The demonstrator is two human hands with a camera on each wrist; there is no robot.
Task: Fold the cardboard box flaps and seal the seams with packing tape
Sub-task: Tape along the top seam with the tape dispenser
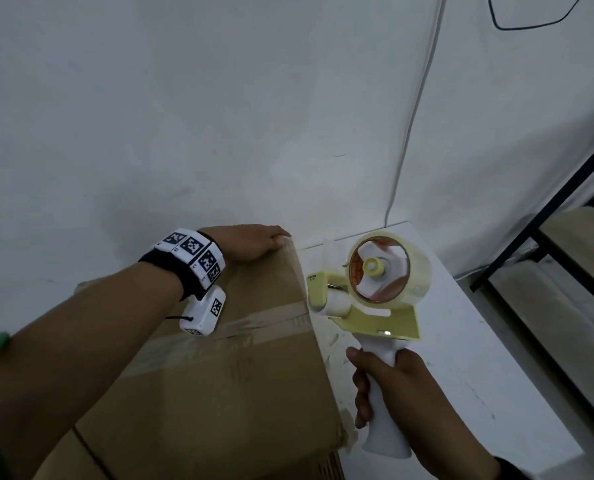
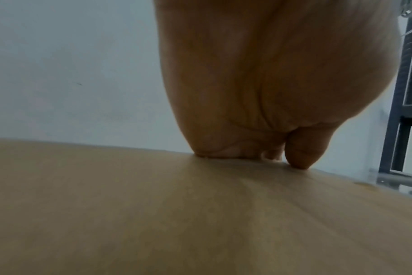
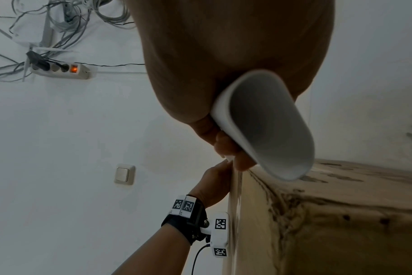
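Note:
A brown cardboard box (image 1: 219, 375) stands on a white table (image 1: 479, 358), with a strip of clear tape (image 1: 264, 322) across its closed top. My left hand (image 1: 254, 244) lies on the top's far right corner. Its palm (image 2: 235, 93) and thumb tip press the cardboard (image 2: 200, 214), and the fingers bend over the far edge out of sight. To the right of the box, my right hand (image 1: 403, 403) grips the white handle (image 3: 266, 126) of a yellow tape dispenser (image 1: 368, 306). It holds a clear tape roll (image 1: 392, 268), with its front roller close to the box's right edge.
A white wall rises right behind the box, with a thin cable (image 1: 413, 116) running down it. A dark metal shelf rack (image 1: 565, 271) stands at the right of the table. The right wrist view shows a power strip (image 3: 64, 69) and a light switch (image 3: 124, 174) on the wall.

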